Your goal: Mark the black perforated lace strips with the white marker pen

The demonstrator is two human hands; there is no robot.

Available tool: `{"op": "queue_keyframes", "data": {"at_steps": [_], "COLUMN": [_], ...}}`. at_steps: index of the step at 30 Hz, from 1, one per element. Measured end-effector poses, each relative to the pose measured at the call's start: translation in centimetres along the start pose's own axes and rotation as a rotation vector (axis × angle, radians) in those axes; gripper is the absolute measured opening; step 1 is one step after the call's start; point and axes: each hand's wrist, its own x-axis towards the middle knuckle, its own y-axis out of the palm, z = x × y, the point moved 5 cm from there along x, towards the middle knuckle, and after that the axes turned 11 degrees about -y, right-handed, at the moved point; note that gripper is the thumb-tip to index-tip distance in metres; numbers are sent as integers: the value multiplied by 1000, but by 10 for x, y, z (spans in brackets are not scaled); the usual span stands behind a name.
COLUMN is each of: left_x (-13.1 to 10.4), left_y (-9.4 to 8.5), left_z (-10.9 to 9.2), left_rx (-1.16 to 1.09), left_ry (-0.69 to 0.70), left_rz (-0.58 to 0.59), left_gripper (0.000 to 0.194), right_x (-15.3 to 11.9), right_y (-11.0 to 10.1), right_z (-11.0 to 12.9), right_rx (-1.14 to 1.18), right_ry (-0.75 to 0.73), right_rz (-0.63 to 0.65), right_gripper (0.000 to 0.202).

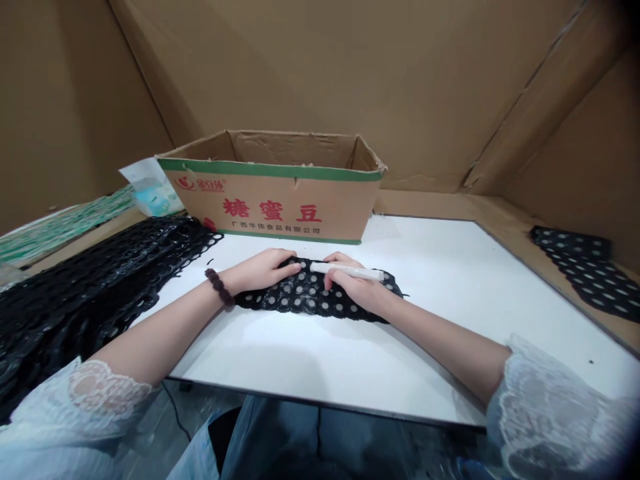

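Observation:
A piece of black openwork lace fabric [305, 293] with rows of round holes lies on the white board in front of me. My left hand [267, 270], a dark band at its wrist, grips the left part of the fabric, its thumb lying on top. In my right hand [353, 287] is a slim white pen-shaped tool [347, 271], its tip pointing left over the fabric's upper edge. My right fingers are closed round it and rest on the fabric. I cannot make out the tool's tip.
An open cardboard box [270, 200] stands behind the fabric. A thick pile of black lace [90, 287] lies at left, near green-and-white strands [75, 217] and a plastic packet [153, 187]. More black lace [585, 267] lies at far right. Cardboard walls [425, 87] enclose the white tabletop [450, 267].

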Motion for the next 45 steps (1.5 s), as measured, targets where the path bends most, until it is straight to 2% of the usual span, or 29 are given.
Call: {"op": "queue_keyframes", "data": {"at_steps": [8, 14, 21, 26, 33, 38, 41, 45], "left_x": [0, -1, 0, -4, -13, -19, -17, -11], "left_y": [0, 2, 6, 3, 8, 7, 1, -6], "left_z": [6, 5, 5, -7, -32, -41, -33, -20], "left_rx": [-162, -210, -129, -26, 236, 264, 231, 163], "left_ry": [-67, -101, -99, 13, 174, 241, 192, 108], "left_rz": [105, 113, 67, -22, -182, -206, -197, -210], "left_gripper": [38, 38, 37, 32, 29, 27, 26, 25], "right_x": [-3, -2, -1, 0, 0, -2, -1, 0], "right_y": [-2, 0, 1, 2, 9, 13, 9, 0], "right_z": [1, 1, 3, 6, 10, 15, 12, 7], "right_rx": [53, 46, -22, -91, -281, -389, -322, -73], "right_ry": [42, 31, 24, 17, -23, -77, -15, 39], "right_rz": [66, 52, 79, 120, 80, 50, 44, -6], "right_gripper": [34, 33, 33, 31, 26, 22, 23, 24]}}
